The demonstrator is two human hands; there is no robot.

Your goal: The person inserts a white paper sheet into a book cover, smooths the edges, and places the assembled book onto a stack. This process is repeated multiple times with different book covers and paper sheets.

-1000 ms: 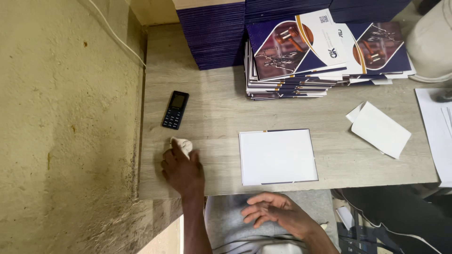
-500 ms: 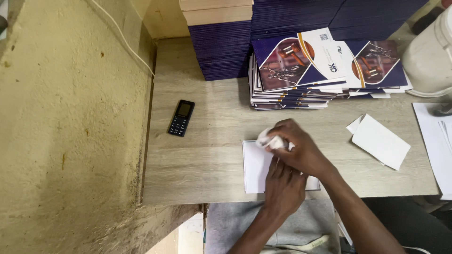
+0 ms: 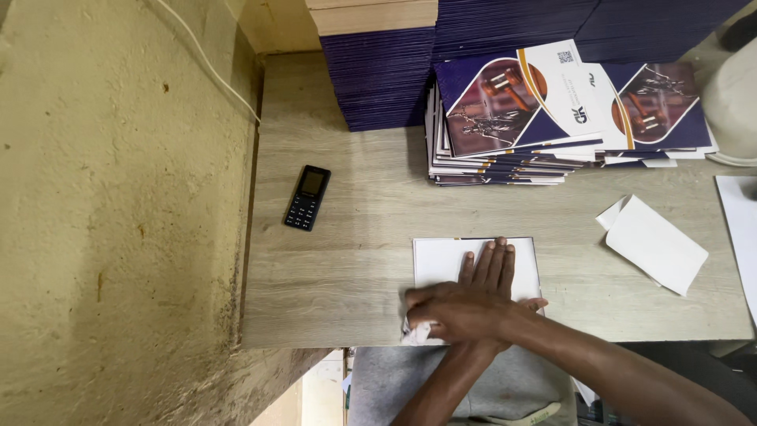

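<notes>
A white-faced booklet (image 3: pixel 438 264) lies flat near the front edge of the wooden table (image 3: pixel 347 292). My left hand (image 3: pixel 489 267) rests flat on it with the fingers stretched towards the back. My right hand (image 3: pixel 461 312) crosses over the left wrist. It is closed on a small white wad (image 3: pixel 414 333) pressed at the booklet's front left corner. My forearms hide the booklet's near edge.
A black keypad phone (image 3: pixel 307 198) lies to the left. Printed booklets (image 3: pixel 512 110) are stacked at the back, with tall dark blue stacks (image 3: pixel 378 79) behind. A folded white paper (image 3: pixel 654 243) lies to the right. A rough wall (image 3: pixel 118 237) borders the table's left side.
The wad went from the table's left front, by the phone, over to the booklet. It is now at the booklet's front left corner, and my left hand has spread flat on the booklet.
</notes>
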